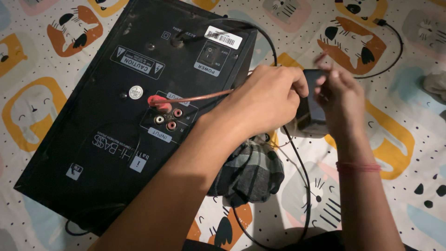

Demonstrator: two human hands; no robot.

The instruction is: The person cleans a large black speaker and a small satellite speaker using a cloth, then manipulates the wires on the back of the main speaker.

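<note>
Head view: looking straight down onto a patterned bedsheet (409,28) where a person is working with two bare hands.

Left hand (262,104): lying over the right edge of the black speaker cabinet (93,116), knuckles up, fingers clenching around the copper-coloured wire (200,97), which is running taut from the fist to the cabinet's back panel.

Right hand (339,100): hovering just beside the left hand, fingers blurred with motion and curling around the small black box (312,109); whether they are gripping it firmly cannot be told. A red thread (358,166) is circling the wrist.

Copper-coloured wire: ending in a red plug (157,102) that is sitting at the upper-left socket of the connector group (168,119), with the remaining round sockets showing just beside and below it.

Speaker cabinet: lying on its face on the sheet, back panel upward, tilted diagonally across the left half of the frame; a rocker switch (213,52) is showing near its top right corner.

Small black box: standing between the two hands, just right of the cabinet, partly hidden by fingers.

Black cable (302,186): leaving the top of the cabinet, looping past the hands and running down toward the bottom edge.

Checked cloth (251,172): bunching under the left forearm, touching the cabinet's lower right side.
</note>
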